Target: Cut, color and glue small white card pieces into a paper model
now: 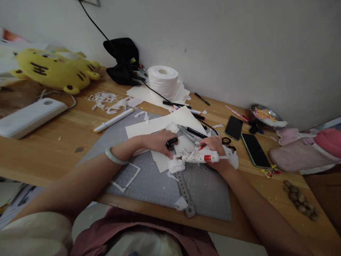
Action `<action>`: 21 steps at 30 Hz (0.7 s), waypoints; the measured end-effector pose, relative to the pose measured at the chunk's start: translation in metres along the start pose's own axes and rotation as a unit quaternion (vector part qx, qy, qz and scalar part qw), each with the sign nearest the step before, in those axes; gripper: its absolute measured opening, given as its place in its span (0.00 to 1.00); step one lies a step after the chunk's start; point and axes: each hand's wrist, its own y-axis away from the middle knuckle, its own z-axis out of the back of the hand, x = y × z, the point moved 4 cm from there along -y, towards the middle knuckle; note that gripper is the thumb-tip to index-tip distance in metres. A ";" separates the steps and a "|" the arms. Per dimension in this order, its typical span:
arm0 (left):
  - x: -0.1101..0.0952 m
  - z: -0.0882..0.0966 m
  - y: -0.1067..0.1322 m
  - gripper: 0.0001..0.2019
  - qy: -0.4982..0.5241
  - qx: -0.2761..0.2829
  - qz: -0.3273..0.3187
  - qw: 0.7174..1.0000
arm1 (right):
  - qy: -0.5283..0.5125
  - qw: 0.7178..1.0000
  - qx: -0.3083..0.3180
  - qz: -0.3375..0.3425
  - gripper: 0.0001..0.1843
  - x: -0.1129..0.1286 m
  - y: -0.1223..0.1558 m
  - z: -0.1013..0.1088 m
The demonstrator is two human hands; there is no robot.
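Observation:
My right hand is curled at the white hot glue gun, whose barrel lies across in front of my wrist. The gun's handle is mostly hidden, and its nozzle points left at a wad of white tissue. Between the thumb and fingers of my left hand is a small black object, perhaps a marker end. The left thumb tip reaches the tissue. Just beyond the hands are a silver tool, a black marker and sheets of white paper. A steel ruler extends toward me.
A grey cutting mat covers the desk front. Behind stand a toilet paper roll and a black pen case. Two phones, a metal bowl and a pinkish bottle lie right; a yellow plush lies left.

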 end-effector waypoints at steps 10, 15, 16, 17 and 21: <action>-0.001 -0.001 -0.001 0.27 -0.031 0.010 0.007 0.999 | -0.023 0.999 -0.017 0.042 0.10 0.002 0.000 0.002; -0.002 -0.001 0.000 0.27 -0.031 0.014 0.001 0.999 | -0.045 0.997 -0.053 0.028 0.11 0.002 0.000 0.004; -0.002 -0.001 0.000 0.27 -0.032 0.012 0.000 0.999 | -0.046 0.997 -0.066 0.020 0.11 0.001 0.000 0.005; -0.002 -0.001 0.000 0.27 -0.033 0.010 -0.001 0.999 | -0.043 0.996 -0.076 0.011 0.11 0.001 0.000 0.006; -0.003 -0.001 0.000 0.27 -0.039 0.009 -0.005 0.999 | 0.000 0.997 -0.074 -0.015 0.08 0.001 -0.002 0.006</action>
